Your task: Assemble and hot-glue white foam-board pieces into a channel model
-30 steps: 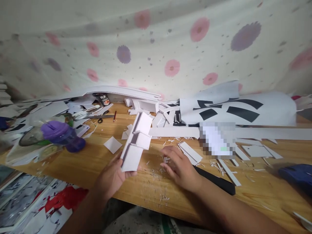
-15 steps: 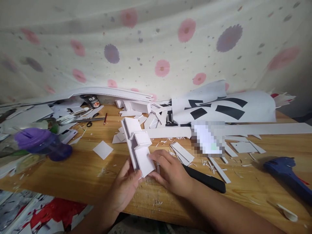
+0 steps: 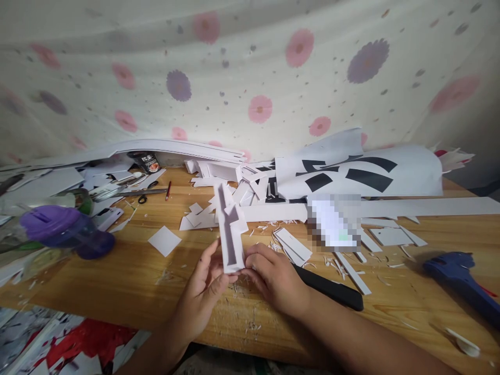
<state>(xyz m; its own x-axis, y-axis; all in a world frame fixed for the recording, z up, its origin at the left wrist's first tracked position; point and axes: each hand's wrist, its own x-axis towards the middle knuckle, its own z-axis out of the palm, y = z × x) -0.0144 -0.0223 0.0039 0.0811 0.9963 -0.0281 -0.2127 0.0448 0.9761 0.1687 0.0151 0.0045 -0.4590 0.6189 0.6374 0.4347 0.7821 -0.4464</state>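
A white foam-board box structure, long and narrow with an open hollow channel, is held up over the near middle of the table. Under its lower left side, my left hand is closed on it, thumb near the bottom end. On the lower right, my right hand grips the edge with fingers curled in; some fingertips are hidden behind the board. Just right of that hand lies a black-handled tool, partly covered by my forearm.
A blue glue gun lies at the right. White board offcuts and shavings litter the wooden table. At the left are a purple-lidded cup and scissors. A printed sheet curls at the back.
The white box structure has been turned between my hands, so its hollow channel now faces me instead of its broad flat side. Both hands stay near the same place.
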